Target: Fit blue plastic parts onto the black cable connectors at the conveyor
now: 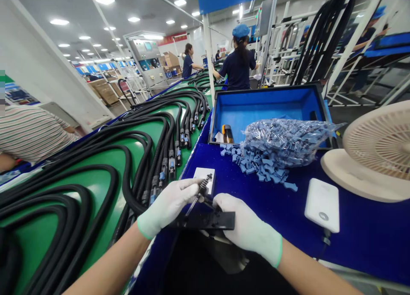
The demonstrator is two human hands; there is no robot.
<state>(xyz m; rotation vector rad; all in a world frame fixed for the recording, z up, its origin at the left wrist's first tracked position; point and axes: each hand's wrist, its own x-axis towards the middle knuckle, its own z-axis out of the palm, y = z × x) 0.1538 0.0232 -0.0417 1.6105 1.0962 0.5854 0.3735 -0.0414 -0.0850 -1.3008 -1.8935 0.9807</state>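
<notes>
My left hand (171,201), in a white glove, is closed on a small dark part with a coil spring (206,182) round it. A thin rod points down from this part towards a flat black piece (209,220). My right hand (245,224), also gloved, is curled at the right side of the black piece with its fingertips close to the spring part. Whether its fingers grip the black piece is partly hidden. Directly behind the spring lies a small white box (211,172) on the blue table. Loose blue plastic clips (264,167) are heaped beyond my right hand.
A clear bag of blue clips (285,137) leans on a blue bin (265,100). To the right are a white power bank (322,205) and a fan (381,150). Black hoses (128,154) cover the green conveyor (80,167) at left. Co-workers (238,60) stand farther back.
</notes>
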